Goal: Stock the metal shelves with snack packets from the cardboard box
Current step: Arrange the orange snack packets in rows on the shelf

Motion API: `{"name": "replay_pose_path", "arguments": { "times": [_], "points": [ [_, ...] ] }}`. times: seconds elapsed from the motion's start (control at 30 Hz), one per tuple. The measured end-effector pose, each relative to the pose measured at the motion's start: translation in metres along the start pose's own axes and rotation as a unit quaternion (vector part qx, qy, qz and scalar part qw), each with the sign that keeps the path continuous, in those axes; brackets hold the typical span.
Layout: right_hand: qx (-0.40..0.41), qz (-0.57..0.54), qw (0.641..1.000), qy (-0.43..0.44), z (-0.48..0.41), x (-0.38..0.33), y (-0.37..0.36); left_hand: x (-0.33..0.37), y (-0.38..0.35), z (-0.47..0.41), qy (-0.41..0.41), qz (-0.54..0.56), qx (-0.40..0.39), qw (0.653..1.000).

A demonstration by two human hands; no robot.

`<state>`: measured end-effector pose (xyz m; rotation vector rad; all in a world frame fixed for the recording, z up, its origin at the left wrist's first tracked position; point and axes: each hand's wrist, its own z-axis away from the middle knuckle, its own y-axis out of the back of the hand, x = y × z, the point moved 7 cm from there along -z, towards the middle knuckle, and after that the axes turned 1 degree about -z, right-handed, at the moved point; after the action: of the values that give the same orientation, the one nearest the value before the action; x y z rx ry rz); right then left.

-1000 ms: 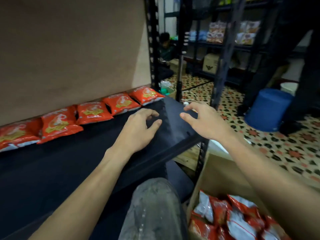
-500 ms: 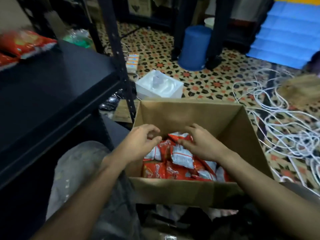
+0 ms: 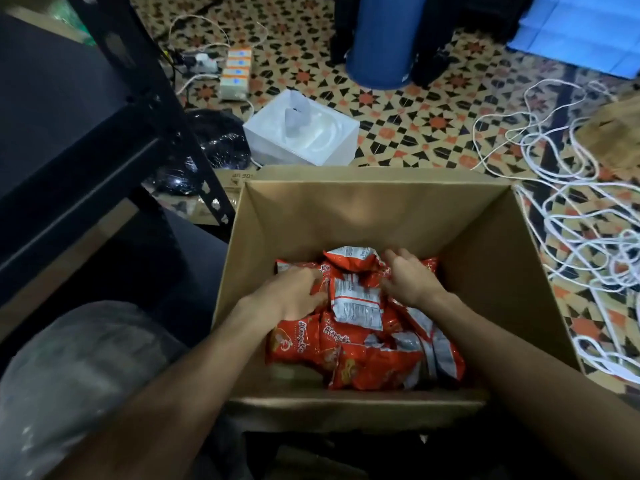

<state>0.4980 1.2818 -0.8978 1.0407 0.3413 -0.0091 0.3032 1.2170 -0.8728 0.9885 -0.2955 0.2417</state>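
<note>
An open cardboard box [image 3: 346, 216] stands on the floor in front of me, its bottom covered with several red and white snack packets [image 3: 356, 303]. Both my hands are down inside it. My left hand [image 3: 294, 292] curls its fingers round a red packet at the left of the pile. My right hand [image 3: 412, 278] grips a packet at the back right, with its fingertips sunk into the pile. The black metal shelf [image 3: 69, 109] is at the upper left, and its slotted post [image 3: 152, 109] runs down beside the box.
On the patterned tile floor beyond the box are a white open box [image 3: 301, 133], a black plastic bag [image 3: 214, 140], a power strip [image 3: 235, 72] and a blue bucket [image 3: 381, 39]. Loose white cables [image 3: 571, 220] sprawl at the right. My knee [image 3: 79, 368] is at the lower left.
My view swung from the shelf down to the box. Both hands left the shelf board, dropped into the box and sank onto the packets.
</note>
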Motion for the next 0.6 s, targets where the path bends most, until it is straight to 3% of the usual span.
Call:
{"name": "replay_pose_path", "arguments": {
  "times": [0.3, 0.5, 0.6],
  "points": [
    [0.042, 0.075, 0.996, 0.025, -0.061, -0.017, -0.015, -0.022, -0.031, -0.023, 0.035, -0.010, -0.057, 0.998],
    [0.093, 0.063, 0.992, 0.053, -0.030, -0.002, 0.023, -0.008, -0.046, -0.051, 0.064, 0.009, -0.120, 0.991],
    [0.112, 0.034, 0.992, 0.039, -0.004, 0.017, 0.047, -0.003, -0.055, -0.076, 0.117, 0.046, -0.109, 0.986]
  ]
}}
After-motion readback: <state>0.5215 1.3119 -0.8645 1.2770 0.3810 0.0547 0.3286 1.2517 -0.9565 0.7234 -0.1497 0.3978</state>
